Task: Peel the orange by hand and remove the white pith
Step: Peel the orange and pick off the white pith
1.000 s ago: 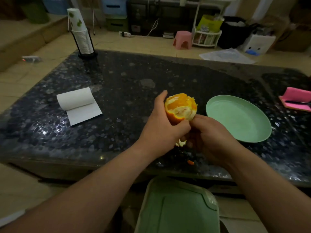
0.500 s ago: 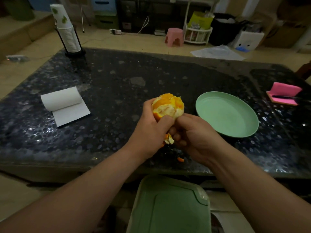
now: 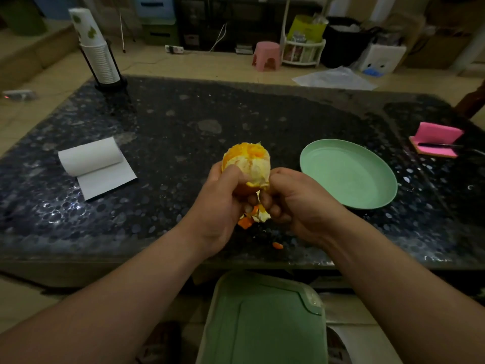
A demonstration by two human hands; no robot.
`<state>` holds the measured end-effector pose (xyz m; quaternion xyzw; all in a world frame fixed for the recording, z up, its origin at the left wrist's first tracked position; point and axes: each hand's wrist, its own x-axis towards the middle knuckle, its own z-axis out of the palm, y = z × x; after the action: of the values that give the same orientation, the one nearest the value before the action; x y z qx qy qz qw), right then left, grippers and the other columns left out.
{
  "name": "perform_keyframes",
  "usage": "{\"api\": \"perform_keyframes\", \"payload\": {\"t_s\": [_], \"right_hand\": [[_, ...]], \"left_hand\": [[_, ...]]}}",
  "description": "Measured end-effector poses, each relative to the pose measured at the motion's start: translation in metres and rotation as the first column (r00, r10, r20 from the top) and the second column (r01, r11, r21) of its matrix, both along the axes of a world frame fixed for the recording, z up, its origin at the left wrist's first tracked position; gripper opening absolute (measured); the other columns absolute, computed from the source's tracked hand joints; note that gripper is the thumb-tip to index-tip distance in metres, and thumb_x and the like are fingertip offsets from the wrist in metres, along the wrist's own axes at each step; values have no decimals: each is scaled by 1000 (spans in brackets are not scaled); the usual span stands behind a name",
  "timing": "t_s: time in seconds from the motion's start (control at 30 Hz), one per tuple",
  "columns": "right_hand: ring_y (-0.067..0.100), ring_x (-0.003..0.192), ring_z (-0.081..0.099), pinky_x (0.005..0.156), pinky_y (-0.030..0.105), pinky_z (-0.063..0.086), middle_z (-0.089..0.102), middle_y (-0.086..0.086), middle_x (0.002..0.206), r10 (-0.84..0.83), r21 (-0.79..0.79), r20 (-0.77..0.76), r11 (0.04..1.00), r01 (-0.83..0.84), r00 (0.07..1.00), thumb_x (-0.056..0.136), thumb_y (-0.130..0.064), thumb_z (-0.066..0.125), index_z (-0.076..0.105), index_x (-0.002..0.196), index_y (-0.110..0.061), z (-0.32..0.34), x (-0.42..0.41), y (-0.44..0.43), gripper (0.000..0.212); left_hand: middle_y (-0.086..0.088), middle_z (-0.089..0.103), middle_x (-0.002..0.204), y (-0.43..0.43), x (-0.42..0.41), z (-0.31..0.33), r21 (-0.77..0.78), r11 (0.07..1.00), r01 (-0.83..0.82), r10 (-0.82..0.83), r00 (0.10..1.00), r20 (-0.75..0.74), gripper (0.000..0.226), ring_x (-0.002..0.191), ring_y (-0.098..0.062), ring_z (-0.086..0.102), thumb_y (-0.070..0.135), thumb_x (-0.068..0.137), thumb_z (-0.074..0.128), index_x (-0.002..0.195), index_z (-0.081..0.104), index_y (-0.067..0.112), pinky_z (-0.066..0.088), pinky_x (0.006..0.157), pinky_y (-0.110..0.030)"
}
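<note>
A partly peeled orange [image 3: 248, 160] is held above the dark stone table [image 3: 183, 132], its top bare flesh and its near side covered in white pith. My left hand [image 3: 219, 203] grips it from the left and below, thumb on the pith. My right hand [image 3: 296, 203] pinches a strip of peel [image 3: 258, 212] that hangs down from the orange's lower right side between both hands. A small orange scrap [image 3: 277, 245] lies on the table under my right wrist.
A green plate [image 3: 349, 174] sits right of the hands. A paper towel roll [image 3: 91, 165] lies at the left, a cup stack [image 3: 98, 52] at the far left corner, a pink sponge with a knife [image 3: 437, 140] at the right. A green bin lid [image 3: 265, 321] is below the table edge.
The orange has been turned in my left hand, so more pith faces me. My right hand has pulled the peel strip further down. The camera view shifted slightly.
</note>
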<state>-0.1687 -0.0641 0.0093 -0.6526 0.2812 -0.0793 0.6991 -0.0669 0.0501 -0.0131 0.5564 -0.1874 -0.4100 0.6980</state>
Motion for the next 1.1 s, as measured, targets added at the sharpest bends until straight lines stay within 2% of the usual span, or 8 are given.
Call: {"api": "perform_keyframes", "payload": {"t_s": [0.07,0.2,0.3,0.4,0.57,0.73,0.9,1.1], "right_hand": [[13,51,41,43,25,23,61,4,60,15,-17,-1,1000,-15,1000,92,3,41,55,77,-9,0,0,-1,24],[14,53,42,43,25,23,63,9,68,39,4,17,999,-39,999,90,3,41,58,84,-4,-4,0,-7,19],[14,51,43,41,24,26,61,7,67,8,35,23,999,-9,1000,89,4,42,64,108,1,-5,-3,-11,29],[13,53,49,44,24,32,63,6,71,21,47,37,999,-22,999,98,-1,47,67,123,-9,-6,-5,-11,33],[19,72,69,55,25,52,75,9,90,-21,-123,0,992,21,1000,114,-27,47,69,113,-9,-12,-1,0,29],[26,80,75,63,31,58,76,13,102,-21,-139,-2,990,20,1000,106,-53,54,69,111,-10,-14,3,4,45],[39,85,75,65,32,60,77,15,99,1,-193,11,981,1,1000,108,-40,58,67,113,-9,-12,1,3,32],[24,74,76,62,31,59,77,11,93,34,-224,-67,974,-48,997,107,-26,59,68,107,-7,-6,1,1,20]], "left_hand": [[-25,59,85,2,-1,1,-23,999,33,-34,999,-37,85,69,-28,50,39,76,60,141,39,-12,41,57,-36],[-18,57,79,4,-1,1,-111,992,60,-72,992,-107,45,67,-23,45,33,86,48,115,58,0,44,55,-29],[-17,51,95,8,7,4,-198,979,40,-90,965,-247,40,68,-18,44,34,93,45,120,58,5,43,54,-27],[-17,50,111,8,15,6,-223,975,16,-74,965,-253,46,72,-17,49,31,93,48,130,56,5,42,57,-27],[-11,54,88,8,15,6,-158,987,34,-65,980,-190,32,68,-18,48,26,99,41,119,58,6,46,53,-27],[-10,60,95,8,18,0,-113,993,-24,9,991,-133,57,66,-13,58,27,93,51,139,49,-6,46,54,-28],[-16,54,105,9,18,0,-107,992,-65,52,992,-112,76,67,-15,56,30,82,58,148,42,-6,46,54,-29],[-9,62,95,10,14,-3,-56,997,-53,54,998,11,73,71,-19,56,32,76,62,141,49,2,46,58,-32]]}}
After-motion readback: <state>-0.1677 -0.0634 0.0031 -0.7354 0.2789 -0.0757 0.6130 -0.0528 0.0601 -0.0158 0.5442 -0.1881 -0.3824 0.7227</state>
